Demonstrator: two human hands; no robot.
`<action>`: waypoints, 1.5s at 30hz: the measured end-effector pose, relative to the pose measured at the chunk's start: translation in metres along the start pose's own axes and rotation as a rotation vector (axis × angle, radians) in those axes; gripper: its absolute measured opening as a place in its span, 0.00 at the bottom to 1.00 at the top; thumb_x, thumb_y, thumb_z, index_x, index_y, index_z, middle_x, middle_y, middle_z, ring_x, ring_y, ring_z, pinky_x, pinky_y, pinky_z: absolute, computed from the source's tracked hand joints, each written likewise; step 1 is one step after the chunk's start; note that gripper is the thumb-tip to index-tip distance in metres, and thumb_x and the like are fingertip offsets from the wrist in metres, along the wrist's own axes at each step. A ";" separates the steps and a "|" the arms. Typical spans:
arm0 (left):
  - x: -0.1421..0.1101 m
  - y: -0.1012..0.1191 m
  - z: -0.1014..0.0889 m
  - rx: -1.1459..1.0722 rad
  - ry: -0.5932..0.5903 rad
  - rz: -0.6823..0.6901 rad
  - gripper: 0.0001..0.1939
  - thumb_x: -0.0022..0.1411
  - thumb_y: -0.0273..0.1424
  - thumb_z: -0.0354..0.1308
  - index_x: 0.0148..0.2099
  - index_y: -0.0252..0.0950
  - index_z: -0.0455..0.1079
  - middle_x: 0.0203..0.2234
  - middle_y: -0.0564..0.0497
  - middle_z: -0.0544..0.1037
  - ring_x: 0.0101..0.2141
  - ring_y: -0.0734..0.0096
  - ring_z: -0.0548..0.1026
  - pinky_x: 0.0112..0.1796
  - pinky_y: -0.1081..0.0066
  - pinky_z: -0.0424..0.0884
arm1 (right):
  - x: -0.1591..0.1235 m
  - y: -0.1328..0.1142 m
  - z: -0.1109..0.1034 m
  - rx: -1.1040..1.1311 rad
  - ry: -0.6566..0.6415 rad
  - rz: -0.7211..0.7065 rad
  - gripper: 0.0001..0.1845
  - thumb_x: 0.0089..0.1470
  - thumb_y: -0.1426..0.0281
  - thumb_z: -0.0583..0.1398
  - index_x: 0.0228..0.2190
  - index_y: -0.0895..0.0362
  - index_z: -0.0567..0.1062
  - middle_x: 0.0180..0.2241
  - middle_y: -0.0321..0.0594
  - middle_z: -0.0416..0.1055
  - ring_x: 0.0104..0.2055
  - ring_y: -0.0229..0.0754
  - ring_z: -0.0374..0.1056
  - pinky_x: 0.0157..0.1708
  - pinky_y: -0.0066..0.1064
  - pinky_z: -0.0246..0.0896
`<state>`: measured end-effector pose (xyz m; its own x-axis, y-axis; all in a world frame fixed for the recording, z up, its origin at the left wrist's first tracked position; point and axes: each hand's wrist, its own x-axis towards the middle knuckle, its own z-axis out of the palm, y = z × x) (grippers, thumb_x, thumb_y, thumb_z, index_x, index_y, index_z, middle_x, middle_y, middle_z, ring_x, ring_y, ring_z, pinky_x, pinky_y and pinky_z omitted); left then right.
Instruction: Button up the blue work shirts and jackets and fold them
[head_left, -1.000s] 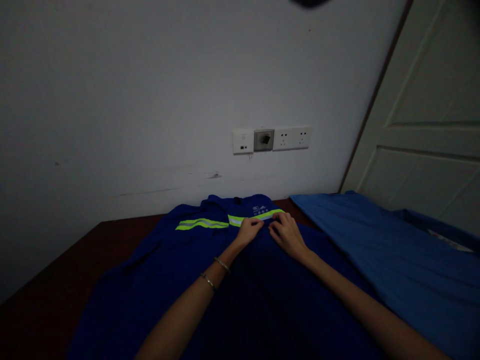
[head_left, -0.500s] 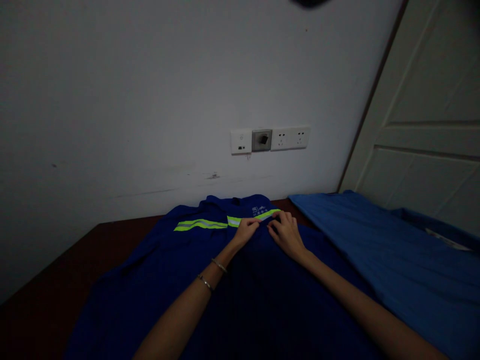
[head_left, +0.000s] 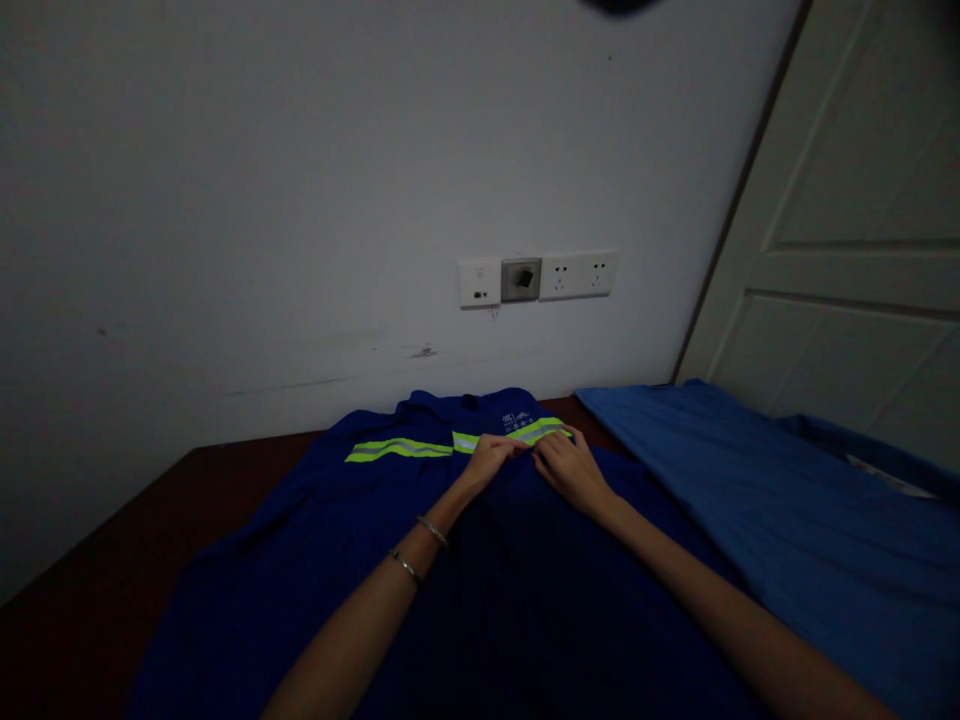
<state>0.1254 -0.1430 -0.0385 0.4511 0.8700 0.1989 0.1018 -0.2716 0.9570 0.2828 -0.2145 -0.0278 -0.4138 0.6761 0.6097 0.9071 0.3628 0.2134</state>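
Note:
A dark blue work jacket [head_left: 315,540] with yellow-green reflective strips lies spread out in front of me, its collar end near the wall. White print shows on its chest above the right-hand strip [head_left: 540,430]. My left hand [head_left: 491,460] is closed, fingertips pinching the cloth just under that strip. Close beside it, my right hand [head_left: 571,470] is closed too, its bent fingers on the same cloth at the strip's lower edge. The fingertips of both hands nearly meet. What lies under the fingers is hidden, and the lower part of the jacket is very dark.
A lighter blue cloth [head_left: 750,480] lies at the right, alongside the jacket. The dark red-brown surface [head_left: 150,540] shows at the left. Behind stands a white wall with a row of sockets [head_left: 575,276]. A pale panelled door [head_left: 847,270] is at the right.
My right hand has shifted slightly down, its fingers drawn in from the strip to the cloth beside my left fingertips. More of the strip shows. The jacket lies almost unchanged.

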 end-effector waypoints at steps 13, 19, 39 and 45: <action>-0.003 0.014 -0.005 0.471 -0.094 0.279 0.10 0.53 0.25 0.54 0.37 0.32 0.74 0.33 0.49 0.78 0.33 0.71 0.74 0.39 0.73 0.67 | -0.003 0.008 0.009 -0.042 0.127 -0.125 0.10 0.55 0.73 0.50 0.30 0.58 0.70 0.29 0.40 0.70 0.36 0.40 0.63 0.50 0.43 0.47; -0.003 0.015 -0.005 0.689 -0.104 0.458 0.10 0.56 0.26 0.53 0.39 0.34 0.74 0.34 0.48 0.77 0.36 0.70 0.72 0.40 0.73 0.65 | -0.004 0.008 0.010 -0.018 0.130 -0.109 0.09 0.55 0.73 0.50 0.31 0.58 0.70 0.30 0.41 0.71 0.37 0.41 0.63 0.50 0.43 0.47; 0.004 0.000 -0.004 0.679 -0.079 0.593 0.08 0.58 0.26 0.53 0.35 0.34 0.73 0.31 0.49 0.76 0.36 0.70 0.69 0.39 0.71 0.65 | 0.002 0.014 -0.009 0.198 0.036 -0.092 0.07 0.53 0.73 0.52 0.35 0.58 0.69 0.35 0.43 0.70 0.40 0.43 0.63 0.44 0.39 0.53; 0.004 0.004 -0.007 0.740 -0.127 0.625 0.09 0.59 0.28 0.51 0.37 0.35 0.73 0.31 0.49 0.75 0.36 0.71 0.68 0.39 0.71 0.64 | 0.010 0.017 -0.016 0.221 -0.010 -0.139 0.10 0.53 0.75 0.51 0.38 0.57 0.69 0.37 0.44 0.69 0.42 0.45 0.61 0.41 0.38 0.54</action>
<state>0.1220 -0.1377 -0.0319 0.7011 0.4421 0.5595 0.3227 -0.8964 0.3040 0.2950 -0.2122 -0.0059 -0.5348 0.6161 0.5783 0.8032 0.5832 0.1213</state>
